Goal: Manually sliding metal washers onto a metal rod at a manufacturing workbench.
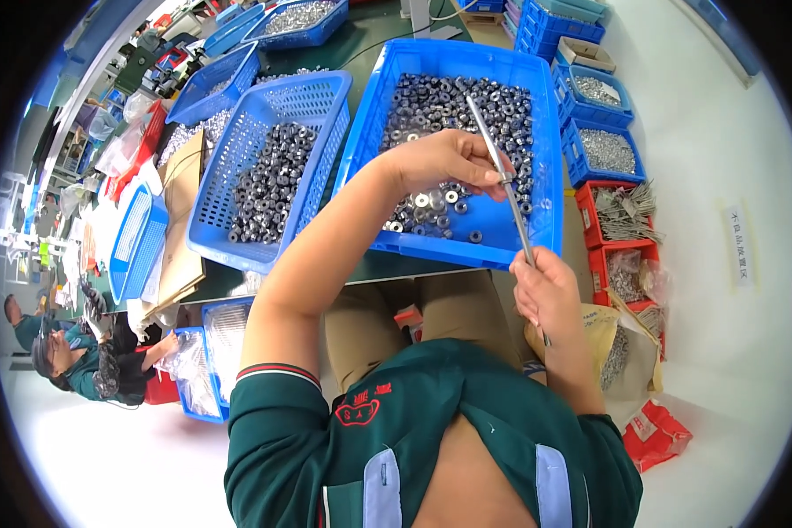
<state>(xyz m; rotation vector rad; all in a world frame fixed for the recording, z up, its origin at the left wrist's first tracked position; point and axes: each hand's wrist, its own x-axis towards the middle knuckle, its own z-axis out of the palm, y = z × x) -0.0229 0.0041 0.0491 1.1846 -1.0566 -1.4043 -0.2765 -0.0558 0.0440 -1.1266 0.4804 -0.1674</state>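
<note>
A long thin metal rod (519,224) slants over the right part of a blue tray (550,167). My right hand (546,286) is closed around its lower part, near the tray's front right corner. Over the tray, my left hand (462,163) pinches a small metal ring (506,178) that sits at the rod, thumb and forefinger together. Whether the ring goes around the rod is hard to make out. Beneath my hands lie many dark ring-shaped metal parts (466,97), heaped at the back of the tray and scattered singly toward its front.
A blue perforated basket (207,207) with similar dark rings stands left of the tray. On the right are stacked blue bins (629,158) and red bins (597,220) with metal parts. Cardboard (180,211) leans at the left. A gloved co-worker (79,352) sits far left.
</note>
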